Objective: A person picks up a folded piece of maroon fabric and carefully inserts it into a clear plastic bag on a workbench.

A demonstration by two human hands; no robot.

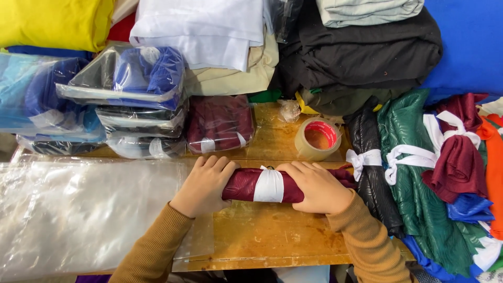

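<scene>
In the head view, a rolled maroon cloth bundle (246,186) with a white band is gripped at its two ends by the left hand (203,186) and the right hand (318,187), both closed around it. The bundle is held on the wooden table (272,230) near its front edge, and a roll of clear tape (318,138) is seen just behind it, toward the table's back edge.

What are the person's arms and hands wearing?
Both arms wear long knitted sleeves in a mustard-brown colour, with ribbed cuffs that end at the wrists. The left hand and the right hand are bare: no gloves, and no rings, watch or bracelet show from this view.
</scene>
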